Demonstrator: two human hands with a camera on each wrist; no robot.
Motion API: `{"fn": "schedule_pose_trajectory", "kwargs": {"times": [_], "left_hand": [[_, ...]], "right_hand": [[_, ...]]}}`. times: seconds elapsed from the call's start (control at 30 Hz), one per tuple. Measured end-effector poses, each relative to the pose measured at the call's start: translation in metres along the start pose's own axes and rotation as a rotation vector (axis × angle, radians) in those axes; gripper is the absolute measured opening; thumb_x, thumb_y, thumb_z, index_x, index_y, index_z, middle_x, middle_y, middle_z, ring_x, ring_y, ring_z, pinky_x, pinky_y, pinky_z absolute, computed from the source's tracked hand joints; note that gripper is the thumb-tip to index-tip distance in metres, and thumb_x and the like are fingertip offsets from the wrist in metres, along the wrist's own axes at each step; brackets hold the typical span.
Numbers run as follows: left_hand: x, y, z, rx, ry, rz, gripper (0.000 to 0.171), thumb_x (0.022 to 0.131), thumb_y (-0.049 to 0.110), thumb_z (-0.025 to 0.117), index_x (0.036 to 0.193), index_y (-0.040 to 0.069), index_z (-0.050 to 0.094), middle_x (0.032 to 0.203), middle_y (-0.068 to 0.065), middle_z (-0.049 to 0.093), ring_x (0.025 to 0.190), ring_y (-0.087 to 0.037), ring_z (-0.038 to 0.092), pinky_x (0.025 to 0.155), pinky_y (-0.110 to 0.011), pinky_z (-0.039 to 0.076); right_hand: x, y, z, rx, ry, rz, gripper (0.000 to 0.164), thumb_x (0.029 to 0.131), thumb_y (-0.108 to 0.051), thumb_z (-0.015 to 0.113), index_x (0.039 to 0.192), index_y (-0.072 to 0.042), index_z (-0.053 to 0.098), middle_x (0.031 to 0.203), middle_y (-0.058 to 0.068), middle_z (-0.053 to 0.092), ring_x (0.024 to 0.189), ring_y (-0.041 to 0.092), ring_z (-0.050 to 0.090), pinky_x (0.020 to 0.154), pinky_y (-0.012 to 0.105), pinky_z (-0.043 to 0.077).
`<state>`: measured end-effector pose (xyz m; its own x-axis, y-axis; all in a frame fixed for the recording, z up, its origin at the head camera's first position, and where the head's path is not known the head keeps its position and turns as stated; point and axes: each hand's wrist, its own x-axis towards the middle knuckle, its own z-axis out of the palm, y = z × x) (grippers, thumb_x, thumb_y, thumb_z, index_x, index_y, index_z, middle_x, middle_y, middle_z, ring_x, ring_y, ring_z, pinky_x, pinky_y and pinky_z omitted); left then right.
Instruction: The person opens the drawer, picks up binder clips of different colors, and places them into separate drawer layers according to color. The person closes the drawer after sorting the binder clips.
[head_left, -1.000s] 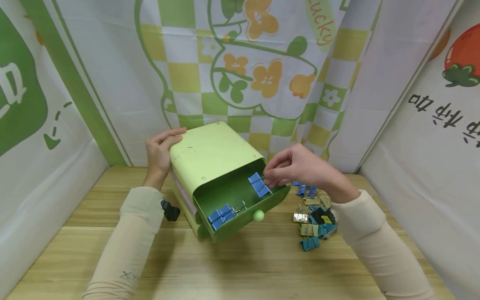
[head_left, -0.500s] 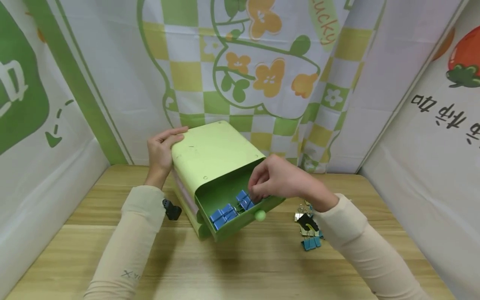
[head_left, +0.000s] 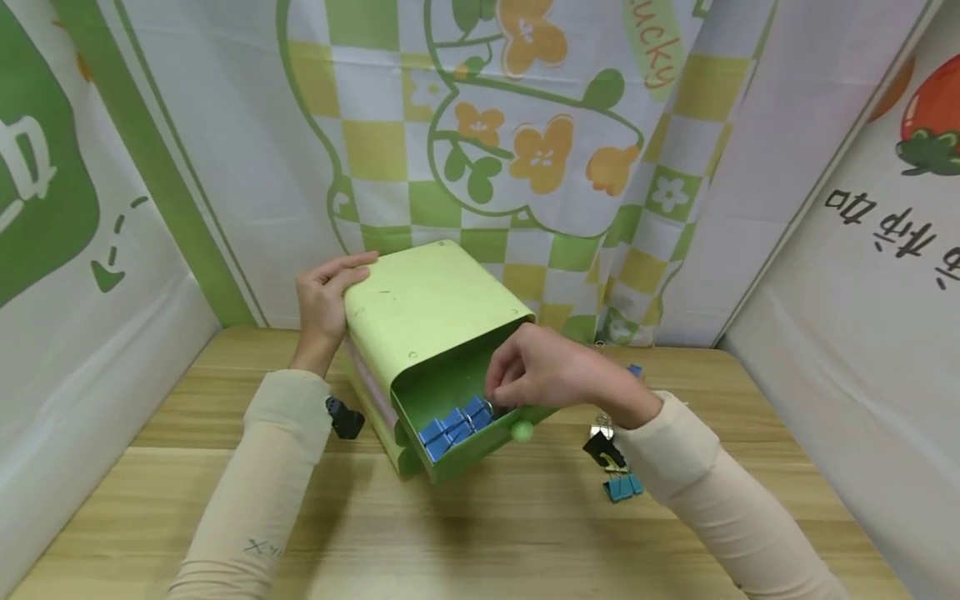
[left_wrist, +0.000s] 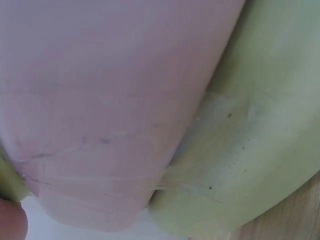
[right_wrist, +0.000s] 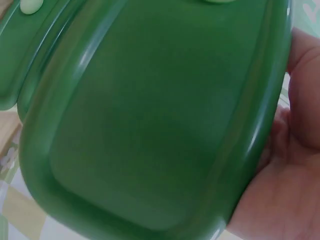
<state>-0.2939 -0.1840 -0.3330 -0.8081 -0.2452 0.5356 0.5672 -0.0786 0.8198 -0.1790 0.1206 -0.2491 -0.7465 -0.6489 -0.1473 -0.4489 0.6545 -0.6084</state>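
A desktop drawer box [head_left: 438, 300] with a pale green shell has its top green drawer [head_left: 480, 442] pulled out. My left hand [head_left: 322, 308] holds the box at its back left corner, fingers over the top edge. Inside the drawer, blue binder clips [head_left: 444, 435] lie in a row along the front. My right hand [head_left: 536, 367] reaches over the drawer's right side and pinches the wire handle of the rightmost blue binder clip [head_left: 477, 410]. In the right wrist view the drawer front [right_wrist: 150, 115] fills most of the picture and hides the clips.
Loose binder clips, among them a teal one [head_left: 622, 487] and a black one [head_left: 603, 450], lie on the wooden table [head_left: 525, 533] at right, partly behind my right forearm. A small black object [head_left: 345, 418] is beside my left wrist. A patterned curtain [head_left: 525, 167] hangs behind.
My right hand has moved left and down into the drawer with the blue binder clip, which now sits in line with the other blue ones. The left hand keeps its hold on the box.
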Motion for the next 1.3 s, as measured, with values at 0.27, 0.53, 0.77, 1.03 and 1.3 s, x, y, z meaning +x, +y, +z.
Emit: {"fn": "schedule_pose_trajectory", "kwargs": {"times": [0.27,0.53,0.77,1.03,1.3], "left_hand": [[0.000,0.000,0.000,0.000,-0.001,0.002,0.019,0.096,0.003,0.069,0.108,-0.007,0.080,0.106,-0.001,0.084,0.100,-0.009,0.078,0.086,-0.018,0.061],[-0.002,0.002,0.001,-0.003,-0.006,-0.010,0.020,0.096,0.005,0.070,0.110,-0.005,0.080,0.108,-0.002,0.083,0.101,-0.009,0.078,0.086,-0.018,0.060],[-0.001,0.003,0.000,-0.006,-0.005,-0.008,0.019,0.096,0.004,0.070,0.109,-0.005,0.080,0.109,-0.003,0.083,0.102,-0.009,0.077,0.089,-0.018,0.059],[0.000,0.002,0.000,0.015,0.004,0.010,0.019,0.096,0.003,0.068,0.108,-0.006,0.080,0.108,-0.003,0.084,0.101,-0.009,0.077,0.089,-0.018,0.059],[0.000,0.002,0.000,0.001,0.000,-0.008,0.019,0.095,0.003,0.069,0.108,-0.006,0.080,0.107,-0.003,0.084,0.101,-0.009,0.078,0.088,-0.018,0.060]], "right_hand": [[0.000,0.007,-0.006,0.011,-0.056,-0.028,0.014,0.094,-0.006,0.069,0.094,-0.012,0.082,0.087,-0.002,0.082,0.080,0.006,0.074,0.073,0.023,0.057],[-0.012,0.012,-0.026,0.129,0.032,0.015,0.017,0.101,-0.013,0.068,0.105,-0.004,0.081,0.093,0.004,0.082,0.088,0.024,0.079,0.081,0.036,0.066],[-0.029,0.023,-0.056,0.191,0.187,0.068,0.020,0.101,-0.017,0.071,0.110,-0.001,0.079,0.100,0.012,0.082,0.094,0.029,0.080,0.085,0.036,0.067],[-0.044,0.059,-0.078,0.278,0.313,0.219,0.026,0.102,-0.021,0.071,0.116,0.001,0.077,0.103,0.013,0.082,0.093,0.022,0.081,0.086,0.033,0.066],[-0.054,0.117,-0.084,0.269,0.348,0.406,0.036,0.102,-0.023,0.068,0.127,0.002,0.072,0.114,0.015,0.081,0.093,0.015,0.079,0.088,0.030,0.065]]}}
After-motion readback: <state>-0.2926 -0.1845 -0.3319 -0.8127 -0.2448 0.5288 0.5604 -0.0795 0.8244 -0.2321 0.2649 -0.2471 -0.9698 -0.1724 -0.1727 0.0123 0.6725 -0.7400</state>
